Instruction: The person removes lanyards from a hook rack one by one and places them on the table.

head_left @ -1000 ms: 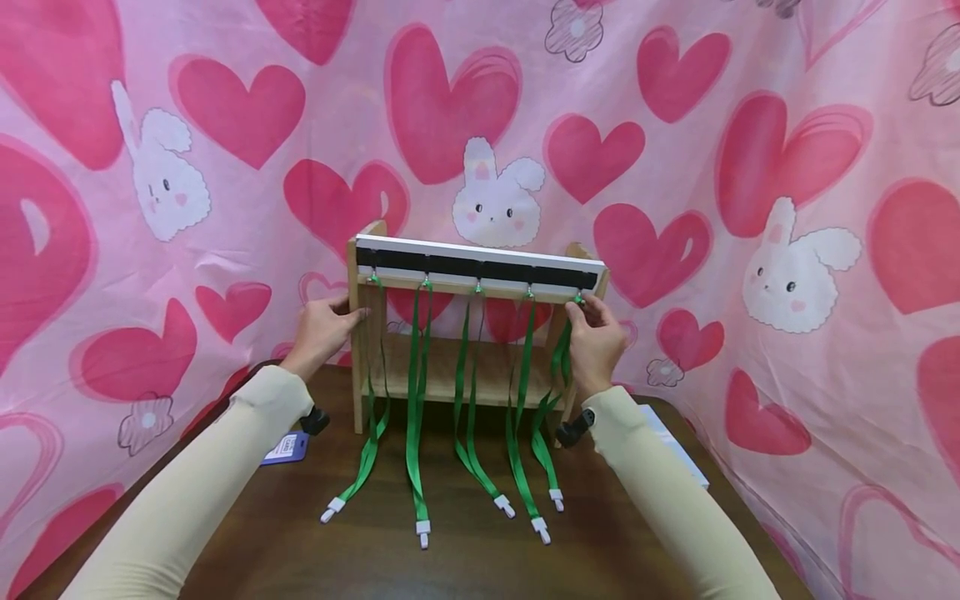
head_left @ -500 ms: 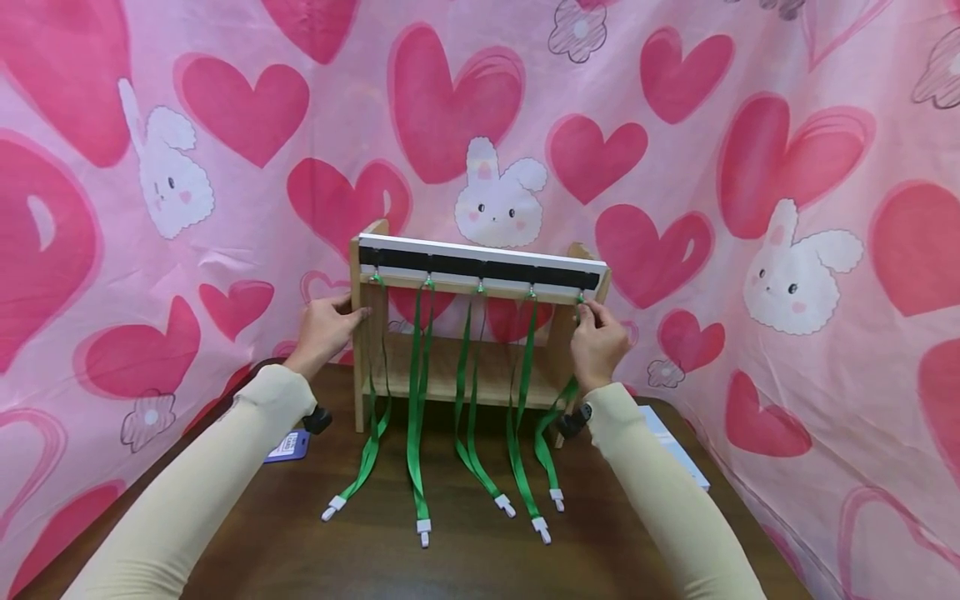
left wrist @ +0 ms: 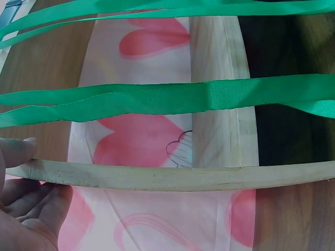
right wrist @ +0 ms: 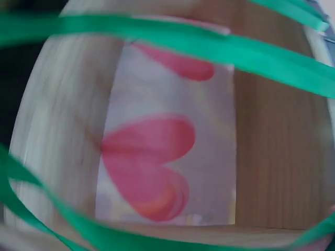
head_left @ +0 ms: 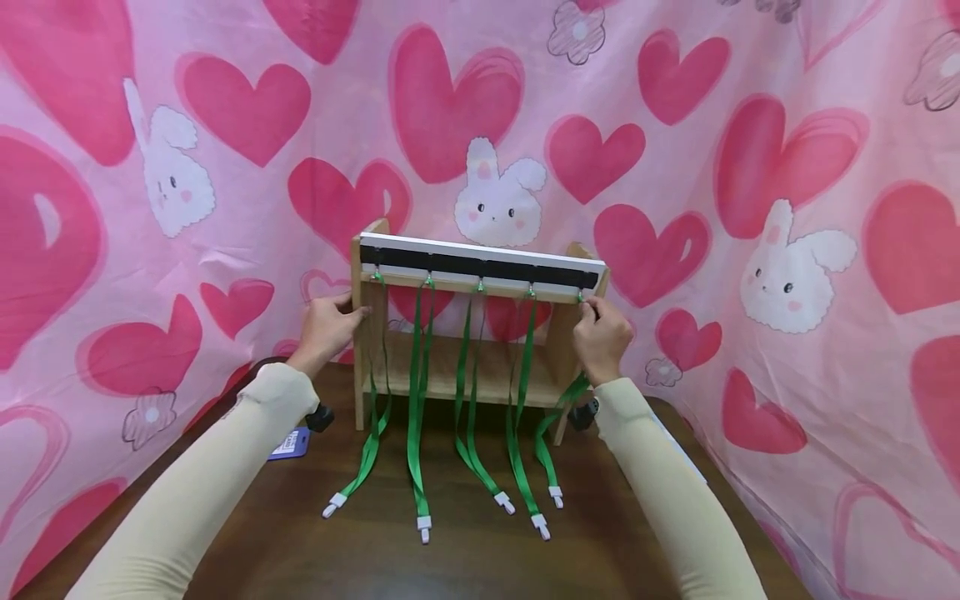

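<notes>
Here, a person's two hands are at opposite ends of a small wooden rack standing on a brown tabletop. The left hand pinches the edge of the rack's left side panel, thumb on one face and fingers on the other, with only the wood's thickness between them. The right hand is nearly closed, its curled fingers holding the rightmost strap just below its hook.

Across the rack's top runs a white board with a black stripe, from which five green straps hang on small metal hooks. They pass in front of the lower shelf and reach the tabletop, each ending in a white clip.

Near the left sleeve lies a blue holder with a white card in it; a flat white object is partly hidden by the right sleeve. Bare tabletop stretches from the clips toward the viewer. Behind the rack, pink heart-and-rabbit cloth borders the tabletop's back and sides.
</notes>
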Demonstrator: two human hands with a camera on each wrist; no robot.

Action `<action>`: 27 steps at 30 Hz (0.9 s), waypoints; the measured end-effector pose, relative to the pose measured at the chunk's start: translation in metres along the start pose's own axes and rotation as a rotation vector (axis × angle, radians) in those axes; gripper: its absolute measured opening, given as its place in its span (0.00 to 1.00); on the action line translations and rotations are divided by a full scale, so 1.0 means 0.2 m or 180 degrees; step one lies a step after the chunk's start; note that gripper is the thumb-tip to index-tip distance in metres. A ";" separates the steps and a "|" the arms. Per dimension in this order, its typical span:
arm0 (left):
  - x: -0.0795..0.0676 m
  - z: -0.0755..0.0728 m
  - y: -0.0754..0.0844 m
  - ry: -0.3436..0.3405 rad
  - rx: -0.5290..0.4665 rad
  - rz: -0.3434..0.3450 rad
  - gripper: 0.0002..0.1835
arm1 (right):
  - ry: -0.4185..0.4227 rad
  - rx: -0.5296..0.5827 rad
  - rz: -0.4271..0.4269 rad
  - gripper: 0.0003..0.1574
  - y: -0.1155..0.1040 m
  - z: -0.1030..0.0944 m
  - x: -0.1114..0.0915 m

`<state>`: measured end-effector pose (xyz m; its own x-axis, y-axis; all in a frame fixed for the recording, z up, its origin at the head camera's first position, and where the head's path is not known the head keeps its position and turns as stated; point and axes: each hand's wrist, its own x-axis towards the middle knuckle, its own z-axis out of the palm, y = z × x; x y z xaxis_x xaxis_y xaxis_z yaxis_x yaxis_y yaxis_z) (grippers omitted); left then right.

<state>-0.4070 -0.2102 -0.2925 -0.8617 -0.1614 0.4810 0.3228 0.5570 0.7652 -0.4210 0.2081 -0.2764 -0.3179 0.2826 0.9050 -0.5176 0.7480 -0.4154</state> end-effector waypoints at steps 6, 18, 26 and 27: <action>0.00 0.01 0.01 0.0023 0.0035 0.0027 0.28 | -0.0362 0.0297 0.0832 0.10 -0.03 -0.03 0.02; -0.01 0.01 -0.02 0.0024 0.0048 -0.0007 0.28 | -0.0720 0.0902 0.1517 0.10 -0.04 -0.07 0.03; 0.02 0.00 -0.01 0.0042 0.0089 0.0031 0.28 | -0.1001 0.1291 0.1771 0.13 -0.05 -0.10 0.08; 0.02 0.00 -0.01 0.0022 0.0092 0.0019 0.29 | -0.1041 0.1333 0.1789 0.12 -0.05 -0.11 0.08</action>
<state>-0.4107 -0.2123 -0.2920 -0.8571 -0.1637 0.4885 0.3163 0.5813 0.7497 -0.4046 0.2184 -0.2556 -0.8065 0.3122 0.5021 -0.4458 0.2367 -0.8633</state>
